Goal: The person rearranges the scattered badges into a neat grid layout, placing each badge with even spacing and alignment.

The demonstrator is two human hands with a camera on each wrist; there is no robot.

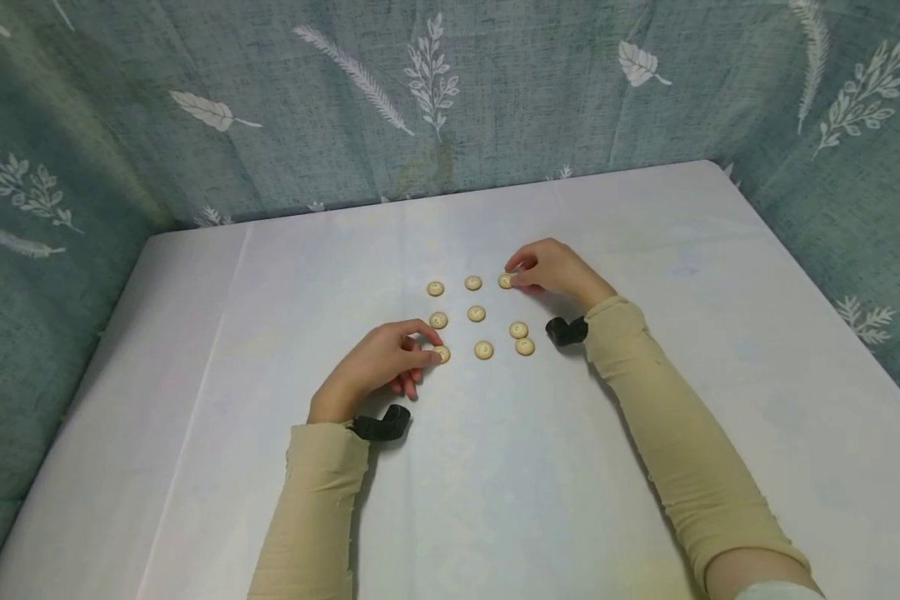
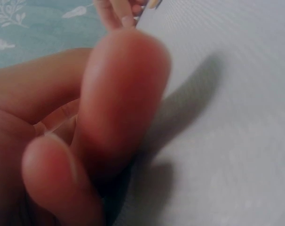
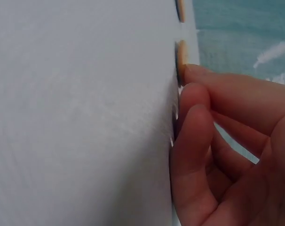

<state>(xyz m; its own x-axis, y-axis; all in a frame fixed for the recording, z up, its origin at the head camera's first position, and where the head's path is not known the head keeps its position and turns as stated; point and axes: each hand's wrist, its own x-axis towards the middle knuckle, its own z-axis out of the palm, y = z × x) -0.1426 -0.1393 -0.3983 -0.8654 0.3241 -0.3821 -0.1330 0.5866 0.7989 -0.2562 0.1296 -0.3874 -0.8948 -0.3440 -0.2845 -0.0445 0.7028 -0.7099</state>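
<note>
Left hand (image 1: 381,358) had a beige disc (image 1: 444,355) pinched just below frame centre. Right hand (image 1: 558,268) was pinching another one (image 1: 503,282), kinda up-right of centre.

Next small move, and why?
Probably use the right hand to nudge the right column's middle disc slightly toward the far disc: the middle one appears to touch the near disc, with a wide gap on its far side.

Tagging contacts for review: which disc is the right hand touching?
The far row's rightmost disc: it alone lies at the right hand; every other one lies apart from that hand.
</note>
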